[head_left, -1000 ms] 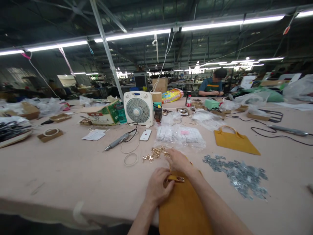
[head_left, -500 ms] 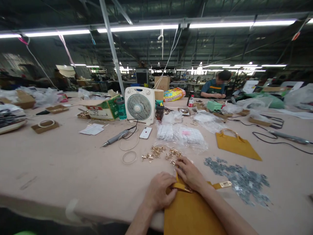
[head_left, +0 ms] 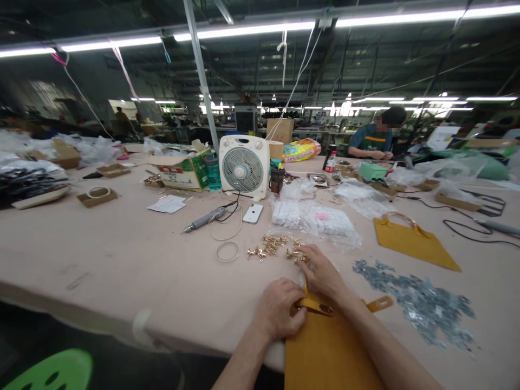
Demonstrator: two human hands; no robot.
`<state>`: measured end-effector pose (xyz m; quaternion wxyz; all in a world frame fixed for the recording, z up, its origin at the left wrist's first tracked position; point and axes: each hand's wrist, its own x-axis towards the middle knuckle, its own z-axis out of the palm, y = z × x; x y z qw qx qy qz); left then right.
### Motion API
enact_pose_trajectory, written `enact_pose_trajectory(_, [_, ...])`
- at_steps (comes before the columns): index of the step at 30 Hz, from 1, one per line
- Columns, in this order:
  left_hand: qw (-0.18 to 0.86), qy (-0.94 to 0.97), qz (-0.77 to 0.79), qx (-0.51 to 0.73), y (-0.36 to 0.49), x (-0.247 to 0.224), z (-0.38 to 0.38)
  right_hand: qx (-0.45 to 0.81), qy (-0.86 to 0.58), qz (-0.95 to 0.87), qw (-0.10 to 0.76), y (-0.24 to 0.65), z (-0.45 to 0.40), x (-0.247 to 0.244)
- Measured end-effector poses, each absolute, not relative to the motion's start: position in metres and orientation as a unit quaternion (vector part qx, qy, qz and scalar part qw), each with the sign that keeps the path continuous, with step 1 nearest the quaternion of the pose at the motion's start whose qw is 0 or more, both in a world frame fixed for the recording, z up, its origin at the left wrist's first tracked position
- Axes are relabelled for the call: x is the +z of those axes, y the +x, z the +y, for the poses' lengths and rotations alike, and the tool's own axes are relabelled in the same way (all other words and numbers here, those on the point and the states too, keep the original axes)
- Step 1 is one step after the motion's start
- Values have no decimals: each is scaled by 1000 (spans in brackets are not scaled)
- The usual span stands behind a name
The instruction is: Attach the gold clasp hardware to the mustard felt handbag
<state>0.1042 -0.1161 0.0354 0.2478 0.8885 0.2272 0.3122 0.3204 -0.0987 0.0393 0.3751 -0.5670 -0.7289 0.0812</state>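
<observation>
My left hand is closed on a mustard-yellow strap, thumb below and fingers above. The strap has a metal fitting at its end and lies across the top of a mustard-yellow bag panel at the table's front edge. My right hand reaches past the strap, its fingers stretched out and apart at a small heap of gold-coloured metal fittings. Whether its fingertips touch a piece is unclear. Another strap end with a gold-coloured plate sticks out to the right, beyond my right forearm.
Grey metal pieces lie spread at right, below another yellow bag piece with a handle. Beyond the fittings are plastic bags, a phone, an electric screwdriver, a tape roll and a fan. A co-worker sits across.
The whole view has shifted, so things appear further right and slightly higher. My right hand's fingers have spread over the gold-coloured fittings. My left hand still holds the strap.
</observation>
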Motion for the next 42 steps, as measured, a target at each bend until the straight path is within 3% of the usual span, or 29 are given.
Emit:
enact_pose_trajectory(19, [229,880,251,331,108,26,-115,124,-557,-796,199,255,-34,49])
enact_pose_trajectory(25, [222,886,242,328,106,22,-112,166,-462,-840,234,268,-57,49])
enact_pose_trajectory(34, [229,884,250,322,109,25,-113,206,-455,-788,360,268,-69,40])
enact_pose_trajectory(42, [236,879,243,335,113,32,-115,225,-435,-781,389,271,-76,48])
